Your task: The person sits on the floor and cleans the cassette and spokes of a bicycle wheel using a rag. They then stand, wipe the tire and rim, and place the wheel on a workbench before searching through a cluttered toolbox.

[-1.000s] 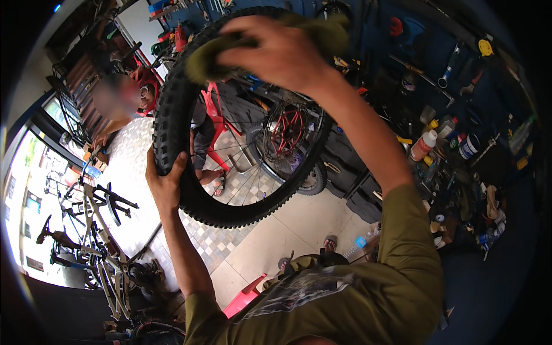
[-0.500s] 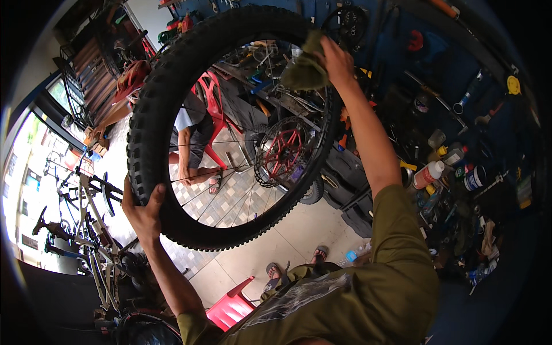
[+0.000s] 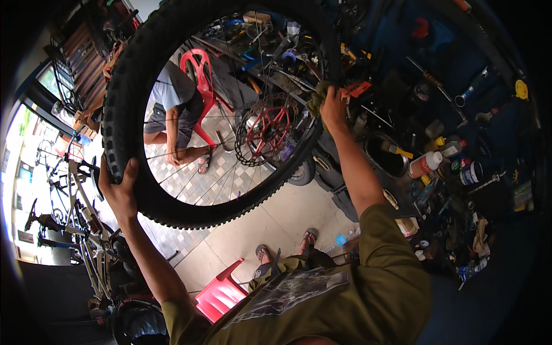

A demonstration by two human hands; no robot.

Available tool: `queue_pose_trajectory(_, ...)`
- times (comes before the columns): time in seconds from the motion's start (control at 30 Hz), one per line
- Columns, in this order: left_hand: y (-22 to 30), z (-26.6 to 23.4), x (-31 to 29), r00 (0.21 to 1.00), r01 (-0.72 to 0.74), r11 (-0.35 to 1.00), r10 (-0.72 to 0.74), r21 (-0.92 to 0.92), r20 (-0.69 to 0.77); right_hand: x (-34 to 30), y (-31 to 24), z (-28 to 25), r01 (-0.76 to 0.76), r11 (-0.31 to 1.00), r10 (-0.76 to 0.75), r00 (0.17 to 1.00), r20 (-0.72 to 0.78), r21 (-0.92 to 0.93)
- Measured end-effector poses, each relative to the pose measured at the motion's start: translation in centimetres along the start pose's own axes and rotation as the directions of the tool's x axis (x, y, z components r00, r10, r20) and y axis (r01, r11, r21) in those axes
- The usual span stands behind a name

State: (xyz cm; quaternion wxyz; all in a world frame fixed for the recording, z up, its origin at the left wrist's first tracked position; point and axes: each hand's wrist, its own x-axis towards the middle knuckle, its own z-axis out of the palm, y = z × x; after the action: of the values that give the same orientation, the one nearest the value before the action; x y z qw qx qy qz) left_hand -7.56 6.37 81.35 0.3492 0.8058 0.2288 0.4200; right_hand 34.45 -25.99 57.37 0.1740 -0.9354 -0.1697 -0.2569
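A bicycle wheel with a knobby black tyre (image 3: 123, 115) is held up in front of me, its top edge cut off by the picture. My left hand (image 3: 119, 192) grips the tyre at its lower left, thumb on the near side wall. At the wheel's right side, my right hand (image 3: 333, 109) presses a bunched olive-green rag (image 3: 316, 102) against the rim and tyre. Thin spokes run to the hub, where a toothed disc with a red centre (image 3: 267, 129) sits. The fingertips of my right hand are partly hidden in the cloth.
Beyond the wheel a seated person (image 3: 175, 109) leans over near a red plastic chair (image 3: 198, 66). Another red chair (image 3: 221, 296) stands by my legs. Bicycle frames (image 3: 80, 218) are at the left. Tools and bottles (image 3: 425, 165) crowd the bench at the right.
My right hand and the rag have moved down along the wheel's right side. The wheel and my left hand appear farther left and higher, as the view has shifted too.
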Motion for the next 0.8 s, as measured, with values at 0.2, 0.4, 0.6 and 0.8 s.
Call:
queue_pose_trajectory(0.2, -1.4, 0.1, -0.1, 1.000, 0.018, 0.995, -0.018, -0.095, 0.009, -12.8, -2.6, 5.2, -0.225, 0.973, 0.188, 0.898, 0.398, 0.048)
queue_pose_trajectory(0.4, -3.5, -0.7, -0.9, 1.000, 0.005, 0.999, -0.004, -0.054, 0.024, -27.3, -12.2, 5.3, -0.240, 0.923, -0.004, 0.776, 0.631, 0.301)
queue_pose_trajectory(0.6, -3.6, -0.9, -2.0, 0.995, 0.064, 0.994, -0.057, -0.092, 0.077, -34.0, -23.6, -0.5, 0.047, 0.757, -0.457, 0.750, 0.477, 0.652)
queue_pose_trajectory(0.8, -5.3, -1.2, -2.6, 0.999, -0.015, 0.983, 0.022, -0.182, 0.034, -29.6, -33.6, -10.8, -0.031, 0.617, -0.501, 0.755, 0.423, 0.786)
